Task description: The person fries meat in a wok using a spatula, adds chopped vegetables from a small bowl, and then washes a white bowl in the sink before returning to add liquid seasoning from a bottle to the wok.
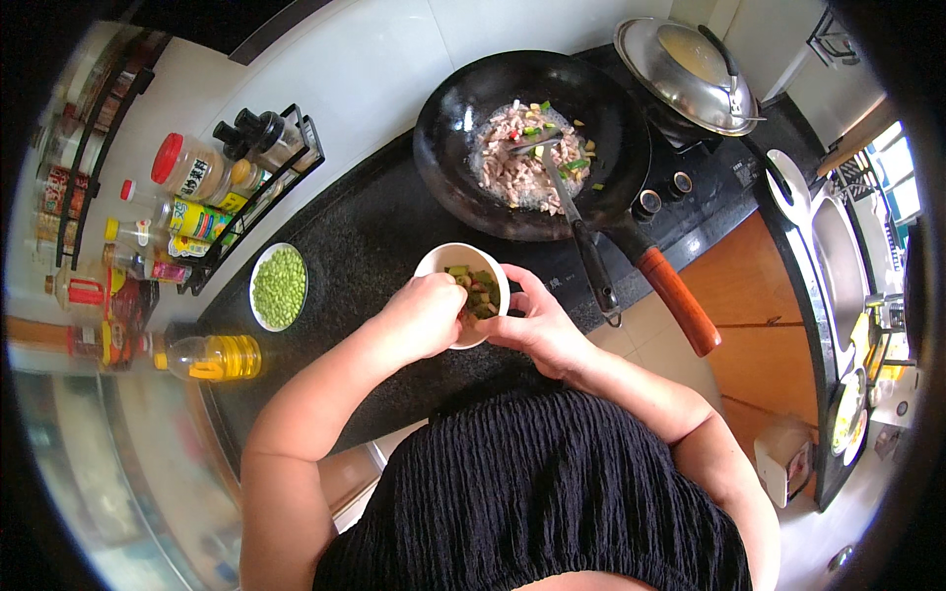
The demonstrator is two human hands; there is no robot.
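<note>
My right hand grips a white bowl by its right side, thumb at the near rim and fingers around the outside. Chopped green vegetable pieces lie in the bowl. My left hand reaches over the left rim with curled fingers; its fingertips are hidden inside, so I cannot tell what they hold. Beyond the bowl sits a black wok with diced meat and bits of green and red in bubbling liquid. A spatula leans in the wok, its black handle over the near rim.
A wooden wok handle juts toward me on the right. On the black counter stand a bowl of green beans and an oil bottle. Seasoning jars fill a wall rack. A lidded pan stands behind; a sink lies right.
</note>
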